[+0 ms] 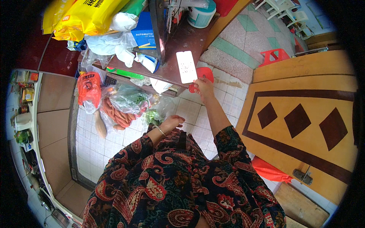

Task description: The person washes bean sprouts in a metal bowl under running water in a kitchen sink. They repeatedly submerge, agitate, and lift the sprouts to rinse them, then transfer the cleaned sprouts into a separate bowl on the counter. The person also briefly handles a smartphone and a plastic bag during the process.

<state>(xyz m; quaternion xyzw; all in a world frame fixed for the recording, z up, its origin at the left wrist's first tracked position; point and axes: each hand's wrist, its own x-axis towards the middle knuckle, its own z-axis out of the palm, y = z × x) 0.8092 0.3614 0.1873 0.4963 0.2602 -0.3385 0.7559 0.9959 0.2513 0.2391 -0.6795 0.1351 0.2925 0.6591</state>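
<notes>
My right hand (204, 88) reaches forward and pinches the near corner of a flat white rectangular thing (186, 67) with dark marks on it; it is too bright to tell whether it is a card or a phone. It is over the edge of a dark red-brown wooden shelf (181, 42). My left hand (171, 124), with a bangle at the wrist, hangs in front of my body with loosely bent fingers and holds nothing. Left of it, on the tiled floor, are carrots (117, 114) in a clear plastic bag and a bag of green vegetables (129, 98).
A yellow wooden door (285, 82) with dark diamonds stands at the right. A red plastic stool (273, 57) is beyond the doorway. Yellow packages (88, 20), a blue box (144, 31) and a white-and-teal tub (201, 14) are on the shelf. An orange bag (89, 87) is at the left.
</notes>
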